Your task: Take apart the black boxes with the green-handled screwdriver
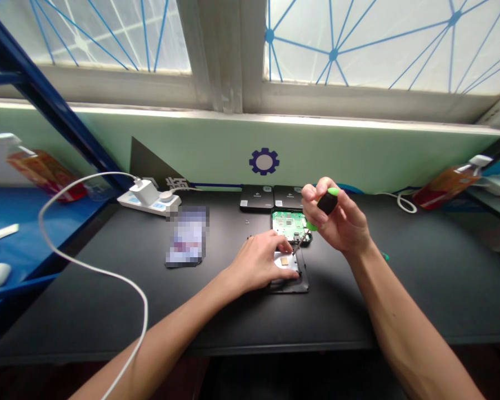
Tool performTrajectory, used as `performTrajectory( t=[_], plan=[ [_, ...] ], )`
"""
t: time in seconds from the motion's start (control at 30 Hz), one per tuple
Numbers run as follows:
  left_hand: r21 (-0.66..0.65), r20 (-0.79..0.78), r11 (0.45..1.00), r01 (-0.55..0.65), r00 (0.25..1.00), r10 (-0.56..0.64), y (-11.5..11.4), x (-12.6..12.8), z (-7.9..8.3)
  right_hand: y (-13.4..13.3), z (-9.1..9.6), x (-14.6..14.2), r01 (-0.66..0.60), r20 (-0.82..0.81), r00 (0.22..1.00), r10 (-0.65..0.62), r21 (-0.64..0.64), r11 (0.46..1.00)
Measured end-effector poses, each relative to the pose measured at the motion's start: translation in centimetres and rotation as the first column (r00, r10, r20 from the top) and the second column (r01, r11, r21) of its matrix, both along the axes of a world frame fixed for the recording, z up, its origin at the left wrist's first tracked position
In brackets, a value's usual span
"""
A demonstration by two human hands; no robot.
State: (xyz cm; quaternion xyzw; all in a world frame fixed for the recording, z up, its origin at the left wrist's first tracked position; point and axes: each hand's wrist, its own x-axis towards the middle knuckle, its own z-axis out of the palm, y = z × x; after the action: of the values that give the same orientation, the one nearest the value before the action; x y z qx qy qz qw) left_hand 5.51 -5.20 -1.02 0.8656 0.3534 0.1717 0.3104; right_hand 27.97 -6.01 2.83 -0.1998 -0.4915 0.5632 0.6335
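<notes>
In the head view my right hand [337, 216] is closed around a screwdriver [327, 202] with a black and green handle. Its thin shaft slants down and left, with the tip at the upper right corner of a silver metal plate [286, 261]. My left hand [263, 258] is closed on that plate, thumb and fingers at its edges. Beneath the plate lies a black plastic cover [294, 287], partly hidden by the hand. Just behind it, a green circuit board [289, 224] sits in a black casing, partly covered by my right hand.
Two black boxes [256, 198] stand against the wall. Small screws [247, 221] lie left of the board. A blurred-out phone [187, 236], a white power strip [150, 203] and a long white cable [144, 303] are on the left. Drink bottles [452, 180] stand at both sides.
</notes>
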Motion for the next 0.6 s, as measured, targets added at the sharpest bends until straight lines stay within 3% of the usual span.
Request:
performTrajectory(
  t=[0.3,0.5,0.6],
  plan=[
    [-0.009,0.011,1.000,0.008,1.000,-0.008,0.04,-0.06,0.11,0.26,-0.54,0.47,0.098,0.046,0.994,-0.098,0.012,0.995],
    [-0.014,0.010,1.000,0.013,1.000,-0.013,0.17,-0.06,-0.05,-0.02,-0.40,0.30,-0.031,0.013,0.999,0.031,0.009,0.999],
    [-0.018,0.013,1.000,0.015,1.000,-0.015,0.16,-0.10,0.07,-0.04,-0.23,0.26,-0.022,0.015,1.000,0.022,-0.028,0.999]
  ],
)
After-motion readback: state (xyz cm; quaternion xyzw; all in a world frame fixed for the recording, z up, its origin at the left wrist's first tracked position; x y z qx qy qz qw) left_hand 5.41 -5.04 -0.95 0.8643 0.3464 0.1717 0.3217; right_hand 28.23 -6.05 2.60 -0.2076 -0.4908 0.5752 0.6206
